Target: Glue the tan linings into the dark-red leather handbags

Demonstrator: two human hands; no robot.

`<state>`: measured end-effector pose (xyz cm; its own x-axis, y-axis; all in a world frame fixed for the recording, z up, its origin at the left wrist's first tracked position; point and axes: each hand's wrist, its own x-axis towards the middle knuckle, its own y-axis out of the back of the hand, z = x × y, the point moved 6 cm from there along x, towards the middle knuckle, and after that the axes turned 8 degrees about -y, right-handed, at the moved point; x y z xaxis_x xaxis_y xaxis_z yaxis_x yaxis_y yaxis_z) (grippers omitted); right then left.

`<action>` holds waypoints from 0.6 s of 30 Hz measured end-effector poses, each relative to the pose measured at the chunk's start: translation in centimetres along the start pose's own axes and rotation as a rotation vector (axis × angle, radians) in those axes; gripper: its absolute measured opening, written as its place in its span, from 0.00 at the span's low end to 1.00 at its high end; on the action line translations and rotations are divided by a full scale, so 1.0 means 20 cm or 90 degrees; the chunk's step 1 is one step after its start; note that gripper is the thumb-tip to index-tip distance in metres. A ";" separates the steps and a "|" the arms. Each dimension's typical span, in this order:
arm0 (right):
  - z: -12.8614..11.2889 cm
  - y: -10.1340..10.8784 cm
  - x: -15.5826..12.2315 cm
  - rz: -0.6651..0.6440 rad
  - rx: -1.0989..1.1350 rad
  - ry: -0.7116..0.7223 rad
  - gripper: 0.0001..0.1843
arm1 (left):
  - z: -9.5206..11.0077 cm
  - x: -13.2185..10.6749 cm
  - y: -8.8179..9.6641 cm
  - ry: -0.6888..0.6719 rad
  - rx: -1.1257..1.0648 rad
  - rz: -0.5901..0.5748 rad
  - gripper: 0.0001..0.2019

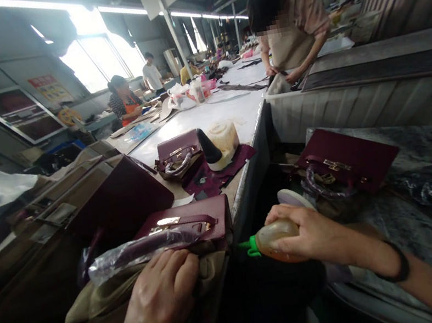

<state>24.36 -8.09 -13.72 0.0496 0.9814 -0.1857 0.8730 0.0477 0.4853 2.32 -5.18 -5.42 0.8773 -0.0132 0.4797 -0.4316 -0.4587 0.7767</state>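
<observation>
My right hand (pixel 301 230) is closed round a clear squeeze bottle (pixel 274 240) holding amber liquid. Its green nozzle points left, toward a burgundy handbag (pixel 219 216) but apart from it. On that bag's olive fabric lining (pixel 213 267) lies my left hand (pixel 165 290), with the fingers curled over and gripping it; the fingertips are hidden. Just above those knuckles runs the bag's handle (pixel 143 250), wrapped in clear plastic. Gold-coloured metal fittings sit on the front of the bag.
Another burgundy handbag (pixel 167 148) stands on the table beside a black-coned container (pixel 211 151) and a yellowish tub (pixel 223 133). At right, a burgundy bag (pixel 349 157) rests by a pale bin (pixel 356 103). Bag pieces (pixel 117 195) crowd the left. A person (pixel 291 20) works across the table.
</observation>
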 end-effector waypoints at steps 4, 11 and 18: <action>-0.03 -0.01 -0.02 -0.009 0.003 0.001 0.11 | 0.00 0.01 0.00 0.011 0.002 0.002 0.13; -0.08 0.00 -0.04 -0.004 -0.040 0.023 0.11 | 0.01 0.01 0.00 0.009 -0.004 -0.023 0.12; -0.07 -0.03 -0.08 -0.092 0.048 -0.009 0.15 | 0.00 0.02 -0.01 0.022 0.005 -0.064 0.12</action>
<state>23.03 -9.50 -12.45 -0.0728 0.9625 -0.2613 0.9058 0.1734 0.3867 2.79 -5.07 -5.33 0.9085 0.0636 0.4130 -0.3397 -0.4634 0.8185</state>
